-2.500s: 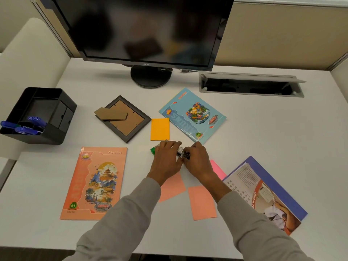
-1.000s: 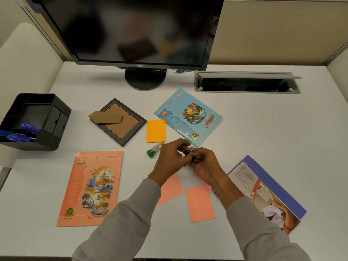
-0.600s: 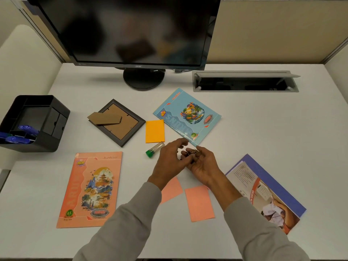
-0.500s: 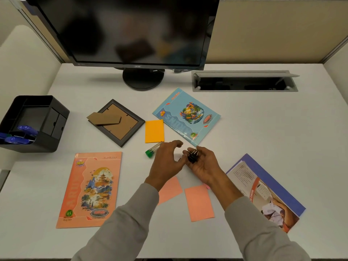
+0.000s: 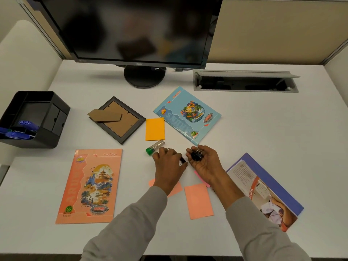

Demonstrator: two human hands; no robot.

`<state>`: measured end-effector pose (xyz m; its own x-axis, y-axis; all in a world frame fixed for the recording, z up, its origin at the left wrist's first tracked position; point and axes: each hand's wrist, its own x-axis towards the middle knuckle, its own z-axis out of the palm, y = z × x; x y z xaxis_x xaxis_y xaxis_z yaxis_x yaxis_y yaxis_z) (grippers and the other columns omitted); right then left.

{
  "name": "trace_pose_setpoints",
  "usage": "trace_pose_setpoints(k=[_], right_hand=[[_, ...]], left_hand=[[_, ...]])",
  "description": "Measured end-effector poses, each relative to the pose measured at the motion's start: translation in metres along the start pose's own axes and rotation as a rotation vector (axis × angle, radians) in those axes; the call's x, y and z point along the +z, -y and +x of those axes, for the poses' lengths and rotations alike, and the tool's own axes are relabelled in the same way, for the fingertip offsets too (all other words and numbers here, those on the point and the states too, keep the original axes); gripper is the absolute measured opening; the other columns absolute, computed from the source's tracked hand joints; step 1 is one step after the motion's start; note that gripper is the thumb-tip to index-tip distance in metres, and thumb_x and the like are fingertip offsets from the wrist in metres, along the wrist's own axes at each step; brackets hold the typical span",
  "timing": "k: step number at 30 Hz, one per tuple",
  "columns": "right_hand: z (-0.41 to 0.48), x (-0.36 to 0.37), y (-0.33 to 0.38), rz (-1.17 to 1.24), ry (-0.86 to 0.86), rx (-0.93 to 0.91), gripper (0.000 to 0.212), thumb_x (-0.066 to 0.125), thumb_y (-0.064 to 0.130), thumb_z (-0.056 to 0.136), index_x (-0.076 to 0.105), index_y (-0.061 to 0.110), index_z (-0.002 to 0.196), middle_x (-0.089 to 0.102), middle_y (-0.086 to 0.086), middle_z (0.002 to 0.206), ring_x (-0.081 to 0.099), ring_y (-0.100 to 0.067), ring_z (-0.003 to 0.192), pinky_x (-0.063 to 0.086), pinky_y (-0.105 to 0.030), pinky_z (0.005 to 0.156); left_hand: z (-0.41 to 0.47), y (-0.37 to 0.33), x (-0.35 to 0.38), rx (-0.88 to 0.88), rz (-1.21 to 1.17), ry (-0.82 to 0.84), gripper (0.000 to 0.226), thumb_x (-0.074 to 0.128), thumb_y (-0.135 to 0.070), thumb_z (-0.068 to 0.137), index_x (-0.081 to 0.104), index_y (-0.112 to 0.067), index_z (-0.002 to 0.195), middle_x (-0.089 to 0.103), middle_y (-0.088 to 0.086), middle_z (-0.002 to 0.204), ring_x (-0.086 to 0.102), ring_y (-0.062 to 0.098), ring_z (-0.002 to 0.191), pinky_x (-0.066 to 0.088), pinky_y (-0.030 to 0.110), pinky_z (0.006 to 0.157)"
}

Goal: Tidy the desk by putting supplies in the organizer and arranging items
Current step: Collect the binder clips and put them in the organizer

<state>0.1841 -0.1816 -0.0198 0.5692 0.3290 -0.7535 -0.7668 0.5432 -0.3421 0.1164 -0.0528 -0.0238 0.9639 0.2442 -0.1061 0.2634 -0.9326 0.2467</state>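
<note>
Cradles a small heap of black binder clips (image 5: 196, 156) in the upturned right hand (image 5: 205, 162), with fingers curled round them, just above the white desk (image 5: 263, 138). Reaches palm-down with the left hand (image 5: 168, 164) right beside that grip, with fingertips curled onto a lone clip (image 5: 182, 160), pinching it low at the desktop between the two hands. Just beyond the left-hand grip and slightly to its left, a green-capped tube (image 5: 154, 146) on its side. Beyond that, an orange sticky pad (image 5: 155, 129), with a face-down picture frame (image 5: 120, 121) further left. Beyond the right-hand grip, a blue notebook (image 5: 187, 115), its near corner close to the fingertips. Nearer the body than both grips, two salmon notes (image 5: 198, 201), one partly under the left wrist, and a pink note (image 5: 197, 174) peeking from beneath the right wrist. To the right of the right-hand grip, a magazine (image 5: 263, 191); to the left of the left-hand grip, an orange notebook (image 5: 90, 185). Far off to the left of both grips, at the desk's edge, the black organizer (image 5: 35, 117), blue pens (image 5: 18, 132) sticking out of its near end. Well beyond the hands, a dark monitor (image 5: 131, 29) and an open cable hatch (image 5: 244, 81).
</note>
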Motion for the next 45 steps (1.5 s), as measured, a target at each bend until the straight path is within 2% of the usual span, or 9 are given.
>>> trace_pose_setpoints(k=[4,10,16,21,29,32,36,39,45], right_hand=[[-0.001,-0.001,0.0,0.042,0.006,-0.006,0.022,0.061,0.014,0.092,0.062,-0.005,0.103,0.063,-0.025,0.103,0.061,-0.035,0.105,0.061,-0.037,0.082],[-0.003,0.006,-0.003,0.032,0.006,-0.004,0.026,0.061,0.013,0.091,0.061,-0.006,0.11,0.063,-0.026,0.109,0.063,-0.036,0.108,0.059,-0.038,0.089],[-0.009,0.029,-0.014,-0.033,0.085,0.031,0.02,0.059,0.014,0.094,0.063,-0.003,0.102,0.067,-0.019,0.093,0.071,-0.029,0.083,0.061,-0.034,0.075],[-0.012,0.053,-0.023,-0.068,0.133,0.068,0.019,0.059,0.017,0.095,0.065,-0.001,0.095,0.068,-0.015,0.084,0.068,-0.024,0.08,0.057,-0.031,0.076],[-0.008,0.08,-0.04,-0.125,0.194,0.12,0.021,0.056,0.021,0.097,0.066,0.003,0.095,0.068,-0.013,0.086,0.067,-0.023,0.08,0.059,-0.03,0.059],[-0.004,0.09,-0.046,-0.141,0.198,0.128,0.021,0.057,0.02,0.096,0.067,0.002,0.093,0.07,-0.015,0.09,0.07,-0.025,0.082,0.061,-0.031,0.067],[0.006,0.108,-0.055,-0.136,0.226,0.105,0.018,0.058,0.014,0.094,0.06,-0.002,0.102,0.064,-0.024,0.101,0.065,-0.036,0.098,0.057,-0.039,0.091],[0.013,0.124,-0.062,-0.121,0.229,0.103,0.015,0.061,0.01,0.092,0.057,0.0,0.104,0.06,-0.024,0.107,0.062,-0.039,0.108,0.052,-0.045,0.1],[0.022,0.163,-0.082,-0.14,0.258,0.112,0.023,0.063,0.007,0.09,0.058,-0.003,0.11,0.06,-0.024,0.109,0.065,-0.037,0.106,0.059,-0.041,0.084]], left_hand=[[0.001,0.001,0.0,-0.007,-0.026,-0.036,0.031,0.06,-0.051,0.085,0.075,-0.028,0.099,0.07,-0.007,0.101,0.049,0.024,0.105,0.023,0.04,0.082],[0.0,0.008,-0.014,-0.02,-0.132,-0.166,0.027,0.06,-0.053,0.085,0.072,-0.033,0.1,0.074,-0.013,0.098,0.052,0.021,0.11,0.026,0.041,0.086],[0.0,0.01,-0.03,0.027,-0.223,-0.284,0.022,0.065,-0.048,0.085,0.071,-0.034,0.102,0.072,-0.015,0.098,0.05,0.019,0.11,0.022,0.039,0.086],[0.002,0.019,-0.035,0.005,-0.214,-0.271,0.022,0.061,-0.047,0.088,0.069,-0.035,0.105,0.07,-0.016,0.104,0.049,0.02,0.114,0.023,0.041,0.089],[0.005,0.049,-0.032,-0.078,-0.31,-0.284,0.037,0.062,-0.052,0.088,0.066,-0.031,0.119,0.062,-0.01,0.124,0.047,0.02,0.12,0.031,0.042,0.093],[0.005,0.064,-0.036,-0.106,-0.358,-0.322,0.043,0.061,-0.054,0.087,0.063,-0.032,0.124,0.06,-0.013,0.127,0.047,0.015,0.12,0.033,0.038,0.094],[0.0,0.084,-0.046,-0.142,-0.485,-0.427,0.038,0.062,-0.042,0.087,0.062,-0.027,0.122,0.062,-0.011,0.121,0.05,0.014,0.114,0.041,0.038,0.087],[-0.001,0.103,-0.052,-0.16,-0.553,-0.503,0.034,0.066,-0.032,0.089,0.065,-0.021,0.12,0.065,-0.007,0.116,0.052,0.015,0.108,0.044,0.03,0.086],[-0.002,0.143,-0.064,-0.257,-0.554,-0.535,0.037,0.065,-0.038,0.091,0.064,-0.017,0.122,0.066,-0.005,0.117,0.052,0.013,0.108,0.03,0.007,0.086]])
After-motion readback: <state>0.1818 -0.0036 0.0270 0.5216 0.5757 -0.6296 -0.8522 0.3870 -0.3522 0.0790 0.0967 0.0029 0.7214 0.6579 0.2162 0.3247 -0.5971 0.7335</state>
